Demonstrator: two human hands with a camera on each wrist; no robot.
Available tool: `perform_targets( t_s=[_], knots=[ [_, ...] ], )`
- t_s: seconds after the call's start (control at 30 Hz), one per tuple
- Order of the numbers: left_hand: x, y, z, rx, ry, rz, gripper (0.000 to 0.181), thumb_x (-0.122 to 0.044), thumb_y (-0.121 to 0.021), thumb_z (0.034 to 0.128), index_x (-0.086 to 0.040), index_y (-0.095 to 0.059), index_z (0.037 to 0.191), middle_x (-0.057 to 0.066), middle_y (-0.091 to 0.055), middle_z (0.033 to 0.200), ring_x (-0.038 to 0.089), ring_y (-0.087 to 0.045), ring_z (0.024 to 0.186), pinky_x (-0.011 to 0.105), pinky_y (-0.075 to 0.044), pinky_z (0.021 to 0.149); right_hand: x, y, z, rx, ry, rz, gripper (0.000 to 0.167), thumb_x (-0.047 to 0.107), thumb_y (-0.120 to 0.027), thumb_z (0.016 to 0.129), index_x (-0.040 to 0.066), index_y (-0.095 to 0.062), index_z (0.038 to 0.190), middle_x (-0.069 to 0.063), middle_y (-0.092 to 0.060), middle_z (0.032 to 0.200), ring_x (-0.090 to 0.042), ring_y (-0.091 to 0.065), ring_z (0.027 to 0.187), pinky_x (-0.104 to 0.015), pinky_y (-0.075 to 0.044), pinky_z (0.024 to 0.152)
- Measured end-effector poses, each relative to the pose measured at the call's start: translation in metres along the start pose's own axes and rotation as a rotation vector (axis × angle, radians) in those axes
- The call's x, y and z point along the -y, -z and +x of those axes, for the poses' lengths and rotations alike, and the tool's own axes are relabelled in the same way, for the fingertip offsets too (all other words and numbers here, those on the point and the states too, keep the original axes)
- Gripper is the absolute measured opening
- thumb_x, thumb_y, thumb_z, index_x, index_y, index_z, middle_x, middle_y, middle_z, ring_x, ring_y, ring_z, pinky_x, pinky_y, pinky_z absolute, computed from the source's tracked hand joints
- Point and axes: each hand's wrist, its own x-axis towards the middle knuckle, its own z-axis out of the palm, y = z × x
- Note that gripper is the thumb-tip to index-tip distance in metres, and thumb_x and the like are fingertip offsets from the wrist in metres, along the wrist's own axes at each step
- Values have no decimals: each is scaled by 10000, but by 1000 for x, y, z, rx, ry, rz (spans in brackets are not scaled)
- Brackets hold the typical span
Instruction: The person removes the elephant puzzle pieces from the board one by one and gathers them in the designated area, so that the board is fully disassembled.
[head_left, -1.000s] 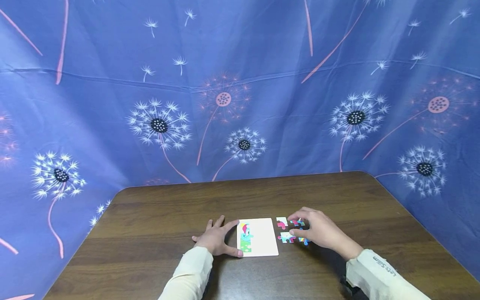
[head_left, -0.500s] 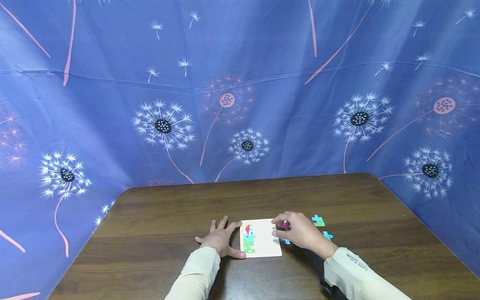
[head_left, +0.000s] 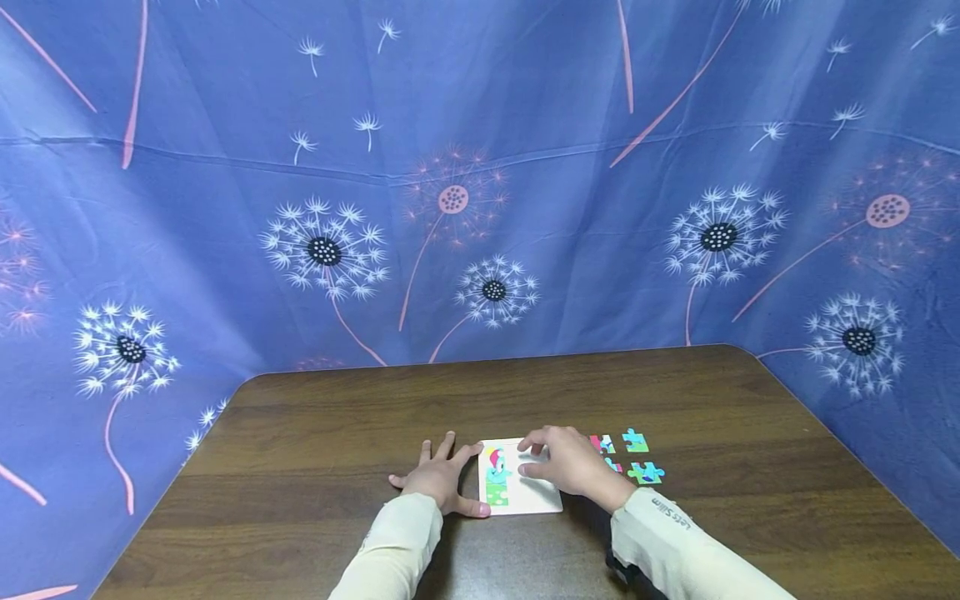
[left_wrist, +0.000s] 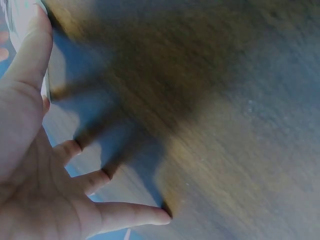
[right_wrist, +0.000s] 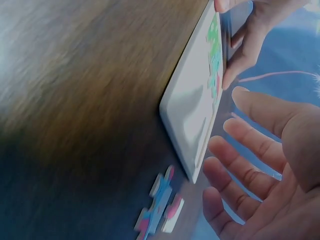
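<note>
A white puzzle board (head_left: 536, 498) lies on the table, with joined colourful pieces (head_left: 497, 477) along its left side. My left hand (head_left: 435, 481) is spread flat, index fingertip and thumb touching the board's left corners. Over the board's right half hovers my right hand (head_left: 572, 461), its thumb and fingers apart and loosely bent. In the right wrist view, nothing shows between the fingers of the right hand (right_wrist: 275, 165) beside the board (right_wrist: 187, 105). From the head, this hand covers part of the board's right edge.
Several loose pieces lie right of the board, including a blue-green one (head_left: 634, 441) and another below it (head_left: 647, 473). Two pieces near the board show in the right wrist view, one blue and pink (right_wrist: 157, 205). A blue patterned cloth (head_left: 585, 250) hangs behind the table (head_left: 337, 417).
My right hand has moved left from above the loose pieces to above the board, uncovering pieces on the right. My left hand has kept its place at the board's left edge.
</note>
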Motion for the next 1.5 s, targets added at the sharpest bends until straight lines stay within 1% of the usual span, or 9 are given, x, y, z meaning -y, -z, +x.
perform_targets(
  t_s=[0.17, 0.43, 0.67, 0.77, 1.0, 1.17, 1.33, 1.5],
  knots=[
    [-2, 0, -1, -7, 9, 13, 913, -482, -886, 722, -312, -443, 1503, 92, -305, 1641, 456, -251, 1493, 867, -322, 895, 6, -8, 6, 2, 3, -31, 225, 175, -859, 816, 121, -778, 1019, 13, -685, 877, -131, -603, 759, -343, -483, 642],
    [-6, 4, -5, 16, 21, 37, 907, -494, -866, 744, -328, -421, 1517, 80, -290, 1649, 444, -241, 1501, 853, -344, 895, 13, -17, 13, 3, 28, -74, 206, 159, -865, 803, 117, -772, 982, 11, -671, 848, -142, -606, 771, -339, -494, 645],
    [-4, 1, -1, 14, 30, 56, 925, -525, -862, 733, -347, -411, 1520, 59, -286, 1654, 417, -239, 1510, 850, -349, 896, 18, -25, 17, -21, 23, -158, 205, 165, -874, 777, 123, -772, 951, 29, -601, 777, -118, -539, 691, -317, -452, 569],
    [-3, 0, 0, 13, 30, 65, 930, -530, -860, 732, -350, -409, 1525, 55, -284, 1655, 413, -241, 1510, 849, -354, 891, 19, -27, 18, -35, 17, -199, 209, 170, -876, 768, 128, -773, 945, 35, -575, 766, -121, -535, 681, -323, -458, 568],
    [-4, 0, -2, 12, 30, 71, 939, -547, -851, 733, -354, -402, 1535, 49, -279, 1658, 403, -240, 1513, 840, -368, 889, 21, -30, 18, -72, 56, -245, 201, 148, -886, 750, 109, -779, 916, 30, -575, 755, -136, -528, 671, -343, -473, 598],
    [-3, 1, -2, 16, 23, 57, 941, -542, -850, 736, -350, -400, 1541, 60, -273, 1660, 419, -226, 1514, 852, -352, 888, 23, -29, 20, -58, 53, -239, 198, 124, -890, 752, 98, -769, 905, 15, -590, 765, -149, -546, 688, -362, -487, 614],
    [-3, 1, -2, 12, 23, 54, 944, -540, -851, 736, -358, -396, 1542, 56, -272, 1660, 409, -228, 1515, 851, -348, 895, 24, -28, 25, -34, 47, -242, 211, 111, -904, 729, 101, -734, 854, 4, -603, 777, -184, -596, 731, -392, -513, 654],
    [-3, 0, -2, 18, 26, 55, 938, -535, -850, 740, -362, -394, 1542, 57, -273, 1659, 417, -226, 1514, 853, -342, 900, 26, -26, 29, 10, -1, -250, 263, 125, -915, 719, 136, -663, 790, 22, -578, 781, -173, -574, 730, -381, -501, 666]
  ],
)
